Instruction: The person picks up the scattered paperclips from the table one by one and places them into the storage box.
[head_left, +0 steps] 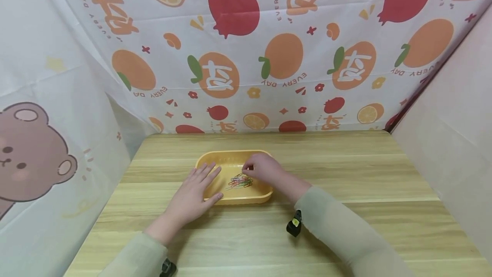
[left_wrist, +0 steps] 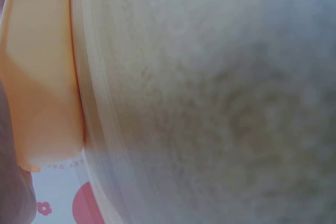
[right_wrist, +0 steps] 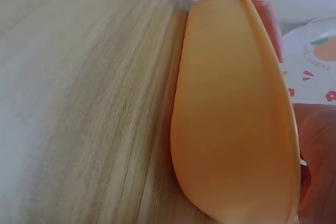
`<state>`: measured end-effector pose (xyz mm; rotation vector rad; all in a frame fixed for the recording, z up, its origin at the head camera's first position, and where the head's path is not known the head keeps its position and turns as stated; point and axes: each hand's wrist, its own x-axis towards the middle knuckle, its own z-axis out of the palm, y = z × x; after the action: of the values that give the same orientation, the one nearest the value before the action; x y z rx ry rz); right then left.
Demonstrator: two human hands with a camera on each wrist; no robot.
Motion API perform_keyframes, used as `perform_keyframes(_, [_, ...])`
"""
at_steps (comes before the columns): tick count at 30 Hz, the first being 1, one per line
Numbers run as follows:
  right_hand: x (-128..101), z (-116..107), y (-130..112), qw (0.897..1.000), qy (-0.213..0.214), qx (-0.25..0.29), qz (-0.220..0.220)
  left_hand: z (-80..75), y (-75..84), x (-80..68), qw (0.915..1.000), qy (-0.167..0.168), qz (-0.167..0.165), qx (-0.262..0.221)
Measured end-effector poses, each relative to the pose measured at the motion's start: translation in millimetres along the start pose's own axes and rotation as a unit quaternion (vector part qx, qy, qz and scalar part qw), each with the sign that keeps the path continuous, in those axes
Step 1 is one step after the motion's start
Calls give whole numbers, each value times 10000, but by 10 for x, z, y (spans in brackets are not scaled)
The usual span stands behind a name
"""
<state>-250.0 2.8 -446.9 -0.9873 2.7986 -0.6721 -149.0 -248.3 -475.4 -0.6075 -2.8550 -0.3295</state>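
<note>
A yellow-orange plastic tray [head_left: 215, 201] stands on the wooden table with a small pile of coloured paper clips [head_left: 240, 181] on its floor. My left hand [head_left: 192, 195] lies over the tray's left end, fingers spread and fairly straight, the thumb along the near rim. From the right, my right hand [head_left: 265, 168] reaches over the rim and pinches a paper clip just above the pile, mostly hidden by the fingers. In the right wrist view a small white tip [right_wrist: 303, 162] shows by that hand, beyond the tray wall [right_wrist: 231, 103].
The wooden table [head_left: 346, 170] runs up to a fruit-printed cloth [head_left: 284, 106] at the back. A bear-printed sheet [head_left: 34, 153] hangs at the left, a plain white one [head_left: 453, 119] at the right. Each sleeve carries a small black device.
</note>
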Motion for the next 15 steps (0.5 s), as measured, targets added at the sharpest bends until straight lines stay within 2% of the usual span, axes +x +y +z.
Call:
perform_keyframes(6, [66, 54, -15, 9966, -214, -790, -86, 4, -7, 2, 10000, -25, 10, 31])
perform_keyframes(15, [101, 78, -91, 9846, -329, -1720, 8, 2, -2, -4, 10000, -52, -34, 16])
